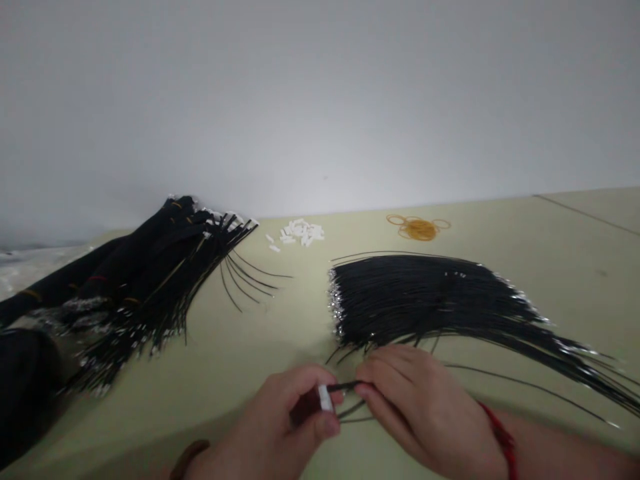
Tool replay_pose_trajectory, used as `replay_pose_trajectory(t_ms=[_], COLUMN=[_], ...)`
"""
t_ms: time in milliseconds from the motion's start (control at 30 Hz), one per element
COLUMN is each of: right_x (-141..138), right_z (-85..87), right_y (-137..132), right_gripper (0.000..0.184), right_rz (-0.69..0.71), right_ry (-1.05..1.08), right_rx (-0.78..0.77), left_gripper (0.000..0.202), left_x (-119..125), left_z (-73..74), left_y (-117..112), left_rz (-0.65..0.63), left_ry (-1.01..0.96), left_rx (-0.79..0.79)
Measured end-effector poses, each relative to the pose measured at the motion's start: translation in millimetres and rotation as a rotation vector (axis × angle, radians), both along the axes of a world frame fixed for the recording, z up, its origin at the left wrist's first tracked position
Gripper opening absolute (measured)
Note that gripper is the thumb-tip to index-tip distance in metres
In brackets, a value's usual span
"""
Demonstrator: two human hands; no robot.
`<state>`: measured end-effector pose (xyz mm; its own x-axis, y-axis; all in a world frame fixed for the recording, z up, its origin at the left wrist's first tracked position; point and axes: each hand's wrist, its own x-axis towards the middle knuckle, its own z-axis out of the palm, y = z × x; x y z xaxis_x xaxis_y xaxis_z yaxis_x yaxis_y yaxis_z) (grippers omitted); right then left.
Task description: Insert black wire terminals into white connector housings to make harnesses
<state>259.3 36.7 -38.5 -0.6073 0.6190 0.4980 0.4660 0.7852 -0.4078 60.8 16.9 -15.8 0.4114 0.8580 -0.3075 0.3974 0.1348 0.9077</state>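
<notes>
My left hand (pixel 283 423) is closed in a pinch on a small white connector (pixel 325 398) near the table's front edge. My right hand (pixel 417 403) pinches a thin black wire (pixel 345 386) whose end meets that connector. A few more black wires trail under my right hand. Just behind my hands lies a fan of loose black wires (pixel 440 300) with bare metal tips at both ends.
Bundles of black wires with white connectors (pixel 150 280) lie at the left. A small heap of white connectors (pixel 300 232) and several yellow rubber bands (pixel 419 228) sit at the back of the pale green table (pixel 280 333), against a white wall.
</notes>
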Motion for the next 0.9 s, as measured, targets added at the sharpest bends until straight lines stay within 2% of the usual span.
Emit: replay_pose_trajectory(t_ms=[133,367,433,533,667,767,900], right_x=[4,1,1,4,13,16,16], right_z=[3.5,8.7,11.1,15.9,23.9,27.2,32.7], right_y=[4,8,7,7,13,16,13], right_gripper=[0.028,0.028,0.028,0.028,0.032,0.035,0.037], right_rz=[-0.028,-0.035,-0.008,0.014,-0.012,0.000,0.015], right_ry=[0.004,-0.006,-0.016,-0.036,-0.110,-0.137,-0.208], right_rx=[0.142,0.259,0.265,0.287,0.501,0.669,0.709], left_gripper=[0.005,0.009,0.010,0.011,0.013,0.017,0.034], left_x=[-1,-2,-2,-4,-4,-3,-2], left_z=[0.6,-5.2,-7.8,-7.8,-1.1,0.5,-3.3], left_y=[4,5,5,6,5,2,1], left_rz=[0.052,0.157,0.191,0.257,0.307,0.311,0.294], left_ry=[-0.156,-0.287,-0.363,-0.459,-0.550,-0.635,-0.672], left_rx=[-0.099,-0.204,-0.180,-0.042,0.048,-0.003,-0.205])
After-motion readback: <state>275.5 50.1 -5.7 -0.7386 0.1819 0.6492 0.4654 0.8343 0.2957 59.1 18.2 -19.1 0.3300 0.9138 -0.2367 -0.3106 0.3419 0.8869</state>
